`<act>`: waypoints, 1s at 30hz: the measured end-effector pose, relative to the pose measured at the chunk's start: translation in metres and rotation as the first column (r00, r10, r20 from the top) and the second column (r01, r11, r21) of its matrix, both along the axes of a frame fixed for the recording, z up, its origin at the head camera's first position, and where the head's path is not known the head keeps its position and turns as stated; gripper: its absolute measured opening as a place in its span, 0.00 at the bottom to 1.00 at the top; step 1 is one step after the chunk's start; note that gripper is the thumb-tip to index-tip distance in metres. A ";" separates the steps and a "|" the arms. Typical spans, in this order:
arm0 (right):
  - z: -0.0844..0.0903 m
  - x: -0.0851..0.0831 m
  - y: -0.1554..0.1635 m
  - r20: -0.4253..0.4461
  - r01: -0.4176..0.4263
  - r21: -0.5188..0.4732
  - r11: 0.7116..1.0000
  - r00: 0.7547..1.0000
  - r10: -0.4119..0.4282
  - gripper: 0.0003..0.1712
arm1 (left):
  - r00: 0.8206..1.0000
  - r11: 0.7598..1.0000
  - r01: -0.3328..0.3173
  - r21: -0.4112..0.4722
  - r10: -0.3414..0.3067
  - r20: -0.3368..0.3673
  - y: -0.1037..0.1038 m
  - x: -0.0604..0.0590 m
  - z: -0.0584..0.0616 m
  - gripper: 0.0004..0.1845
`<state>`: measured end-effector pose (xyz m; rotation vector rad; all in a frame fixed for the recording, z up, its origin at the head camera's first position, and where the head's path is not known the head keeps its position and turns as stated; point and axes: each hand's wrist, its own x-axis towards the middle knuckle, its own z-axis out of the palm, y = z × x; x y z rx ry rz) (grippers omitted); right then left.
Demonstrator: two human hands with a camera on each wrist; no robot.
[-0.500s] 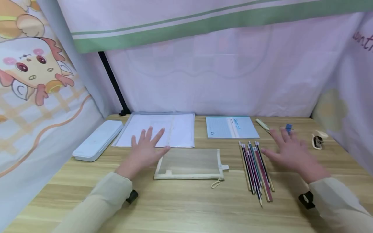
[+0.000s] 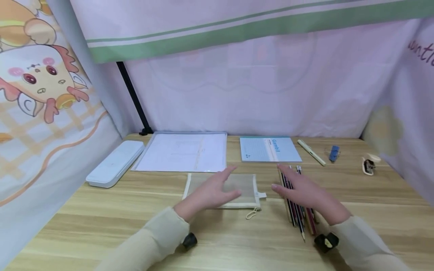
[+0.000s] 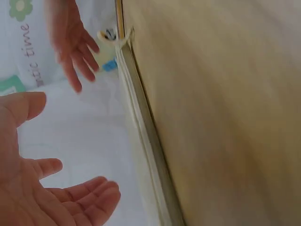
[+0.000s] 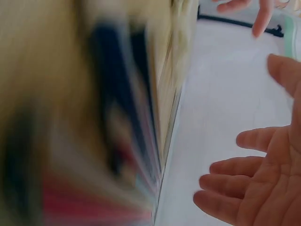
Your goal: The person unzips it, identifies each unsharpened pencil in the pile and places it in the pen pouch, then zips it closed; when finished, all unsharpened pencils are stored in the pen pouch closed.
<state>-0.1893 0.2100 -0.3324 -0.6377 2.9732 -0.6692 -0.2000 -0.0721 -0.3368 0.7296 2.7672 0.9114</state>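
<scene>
Both hands have drawn inward: from the head view, the left hand [image 2: 211,192] hovers open over the translucent mesh zip pouch [image 2: 237,184], the right hand [image 2: 303,194] open above the row of coloured pencils [image 2: 300,218]. Nothing is packed yet; the pouch lies flat on the wooden desk [image 2: 101,210]. A blue notebook [image 2: 268,148] lies behind, well apart. Both wrist views show relaxed, empty fingers [image 3: 89,193], fingers [image 4: 225,181].

The blue notebook [image 2: 269,149] lying near the far edge of the wooden table [image 2: 237,241] carries the brand word "Gambit" printed along its cover in blue letters. On the pale curtain [image 3: 28,42] in the left wrist view, the words "time" and, beside it, a cut-off "...ic" run sideways in purple script. In the head view, at the upper right corner, the same purple script shows on the right-hand curtain [image 2: 422,52] but is cut off at the picture's edge and cannot be read whole.
</scene>
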 end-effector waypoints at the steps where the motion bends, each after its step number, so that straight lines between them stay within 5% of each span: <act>1: -0.001 0.001 -0.004 0.019 -0.005 -0.022 1.000 1.000 0.005 0.45 | 1.000 1.000 0.019 0.011 -0.019 0.024 0.005 0.001 -0.001 0.42; 11: -0.013 0.003 -0.026 0.222 0.029 -0.170 0.985 0.975 0.009 0.43 | 0.982 0.993 0.106 0.060 -0.114 0.147 0.035 -0.002 -0.011 0.40; 20: -0.023 0.002 -0.037 0.361 0.084 -0.398 0.913 0.930 0.072 0.42 | 0.965 0.981 0.122 0.152 -0.153 0.215 0.038 -0.004 -0.025 0.38; 30: -0.040 -0.004 -0.047 0.291 0.041 -0.405 0.913 0.953 0.086 0.30 | 0.966 0.982 0.113 0.155 -0.144 0.212 0.035 -0.003 -0.033 0.27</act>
